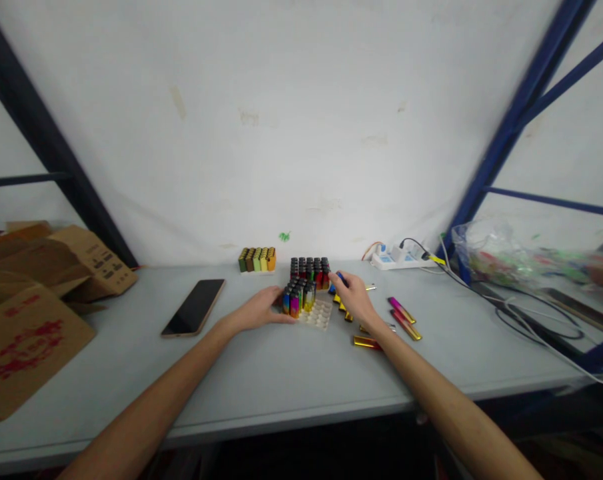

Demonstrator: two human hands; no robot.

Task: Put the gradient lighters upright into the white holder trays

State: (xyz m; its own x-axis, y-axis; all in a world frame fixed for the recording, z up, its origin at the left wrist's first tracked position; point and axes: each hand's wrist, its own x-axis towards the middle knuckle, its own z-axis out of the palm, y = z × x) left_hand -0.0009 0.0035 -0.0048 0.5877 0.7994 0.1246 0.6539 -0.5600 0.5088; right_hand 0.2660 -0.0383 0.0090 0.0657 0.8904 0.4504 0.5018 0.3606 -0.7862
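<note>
A clear plastic tray [322, 315] with round pockets lies on the table, its left part filled with upright metallic lighters [294, 303]. My left hand [261, 308] grips the left edge of this tray, thumb along the front and fingers behind. Above the tray's right side, my right hand [355, 297] pinches a dark blue lighter [342, 280]. Behind stands another block of dark and red lighters [310, 268]. Loose yellow lighters [342, 307] lie partly hidden by my right hand. A gold-red lighter [366, 342] rests under my right wrist, and pink and red lighters [405, 320] lie farther right.
A block of green and yellow lighters [257, 260] stands near the wall. A phone [194, 308] lies at left, beside cardboard boxes [36, 333]. On the right are a power strip [401, 259], cables [531, 323] and plastic bags [501, 250]. Blue metal posts [501, 140] frame the table.
</note>
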